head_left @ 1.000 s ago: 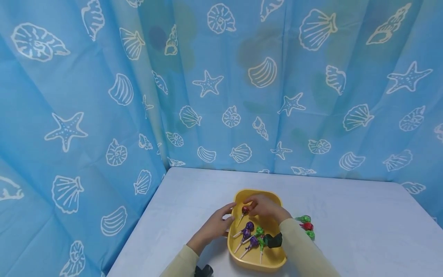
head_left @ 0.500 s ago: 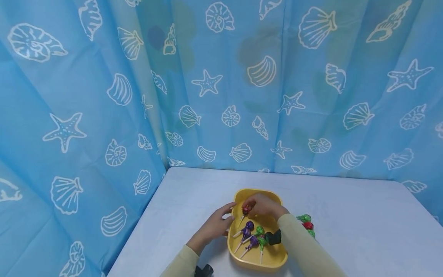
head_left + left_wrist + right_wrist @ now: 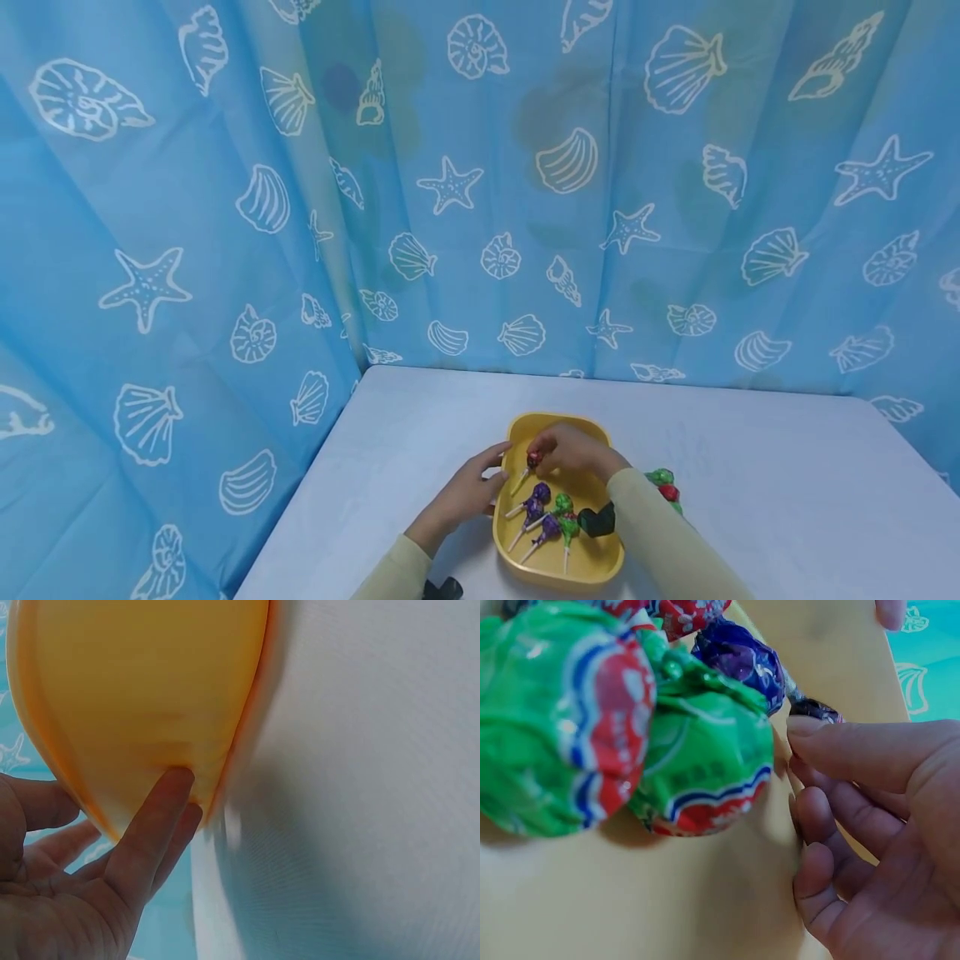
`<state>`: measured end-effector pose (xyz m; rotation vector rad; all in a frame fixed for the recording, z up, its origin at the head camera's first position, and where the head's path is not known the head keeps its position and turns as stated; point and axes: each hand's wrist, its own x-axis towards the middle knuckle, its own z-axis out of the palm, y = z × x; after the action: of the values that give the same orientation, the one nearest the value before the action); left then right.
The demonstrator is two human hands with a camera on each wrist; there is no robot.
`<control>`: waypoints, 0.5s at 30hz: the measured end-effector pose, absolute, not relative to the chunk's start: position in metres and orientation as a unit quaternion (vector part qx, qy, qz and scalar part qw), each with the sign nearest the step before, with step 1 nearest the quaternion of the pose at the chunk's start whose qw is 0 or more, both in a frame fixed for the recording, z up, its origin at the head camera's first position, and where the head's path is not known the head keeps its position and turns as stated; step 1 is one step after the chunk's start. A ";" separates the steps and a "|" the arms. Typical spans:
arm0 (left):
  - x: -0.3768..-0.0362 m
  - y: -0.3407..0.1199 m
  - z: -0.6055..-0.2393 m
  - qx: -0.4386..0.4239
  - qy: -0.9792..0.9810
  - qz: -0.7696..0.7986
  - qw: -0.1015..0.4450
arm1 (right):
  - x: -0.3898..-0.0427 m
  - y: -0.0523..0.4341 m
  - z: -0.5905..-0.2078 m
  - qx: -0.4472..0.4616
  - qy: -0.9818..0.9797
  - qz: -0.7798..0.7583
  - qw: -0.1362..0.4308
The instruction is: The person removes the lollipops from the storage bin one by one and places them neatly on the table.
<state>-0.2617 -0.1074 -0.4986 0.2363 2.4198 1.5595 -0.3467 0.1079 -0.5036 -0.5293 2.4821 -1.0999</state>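
Observation:
My left hand (image 3: 467, 487) rests with extended fingers against the left side of a yellow tray (image 3: 558, 581). In the left wrist view its fingertips touch the outer wall of the tray (image 3: 142, 690). Inside the tray, my right hand (image 3: 573, 450) pinches a red-wrapped lollipop (image 3: 534, 458) by its head near the far left, the stick slanting toward me. The thumb and fingers of the right hand (image 3: 885, 810) partly hide that lollipop (image 3: 816, 709) in the right wrist view. Nearer me in the tray lie purple lollipops (image 3: 551, 526) and green lollipops (image 3: 568, 525).
Green and red lollipops (image 3: 669, 492) lie on the white table (image 3: 787, 483) right of the tray, partly behind my right sleeve (image 3: 667, 533). A blue shell-print curtain (image 3: 480, 200) borders the table at the back and left.
My right hand's fingers have come onto the red lollipop's head and now pinch it. Its head has shifted slightly. The left hand stays against the tray.

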 end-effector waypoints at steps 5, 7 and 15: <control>-0.261 -0.108 -0.497 0.086 0.825 0.544 0.126 | -0.342 0.108 -0.497 -0.211 0.883 -0.387 0.161; -0.260 -0.107 -0.496 0.087 0.823 0.546 0.127 | -0.340 0.108 -0.492 -0.213 0.889 -0.376 0.152; -0.261 -0.108 -0.496 0.086 0.826 0.541 0.130 | -0.335 0.111 -0.480 -0.199 0.915 -0.333 0.113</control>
<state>-0.2605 -0.1076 -0.4960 0.2486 2.4001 1.5724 -0.3347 0.1108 -0.4795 -0.5841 2.6841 -0.9756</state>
